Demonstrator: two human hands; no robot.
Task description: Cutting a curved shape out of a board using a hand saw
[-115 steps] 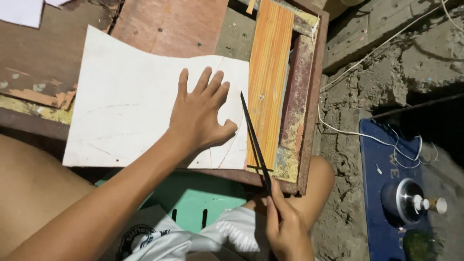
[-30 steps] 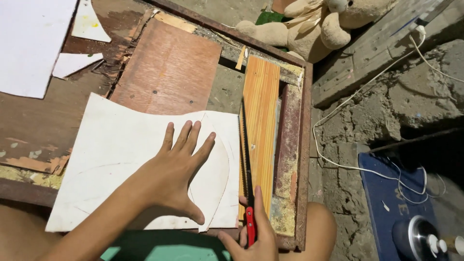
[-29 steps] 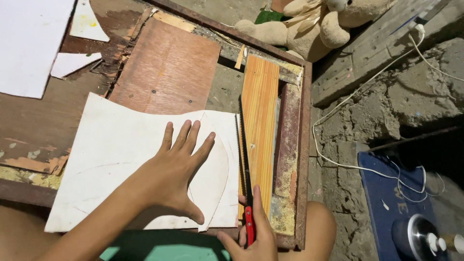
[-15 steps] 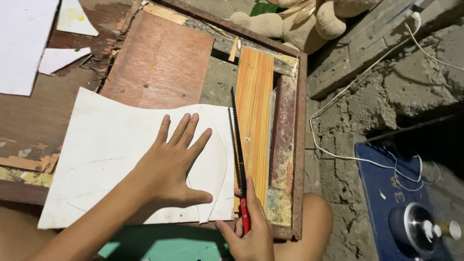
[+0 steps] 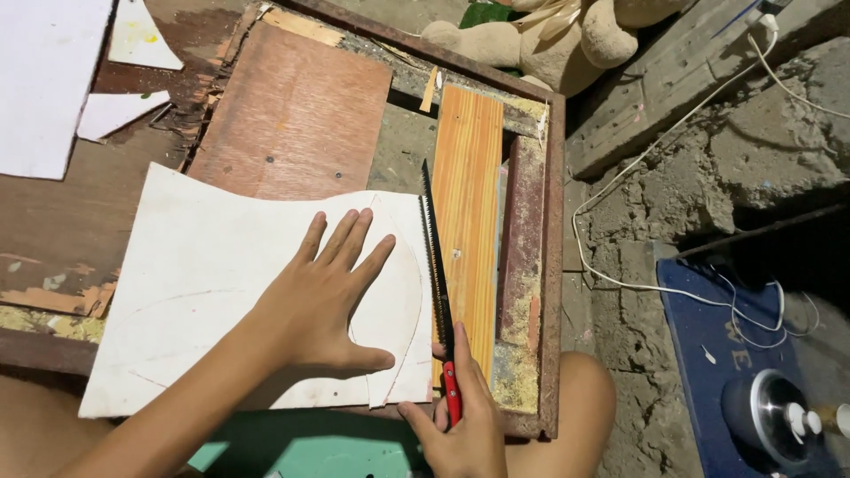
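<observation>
One saw point(image 5: 436, 265), dark-bladed with a red handle, now lies along the right edge of the white sheet point(image 5: 204, 292); against the frame of half a second ago the blade sits about the same, and against the oldest frame it has swung from a slant to nearly straight up the view. One right hand point(image 5: 460, 425), its grip clamped on the red handle. One left hand point(image 5: 323, 305), fingers spread flat on the sheet, pressing it to the tabletop point(image 5: 53, 239). One pencilled curve on the sheet beside the blade. One orange plank point(image 5: 467, 204) just right of the saw; one brown board point(image 5: 292, 124) above. One plush toy point(image 5: 549, 40), one white cable point(image 5: 637, 168), one blue mat point(image 5: 717, 354) beyond the rusty frame point(image 5: 553, 265).
</observation>
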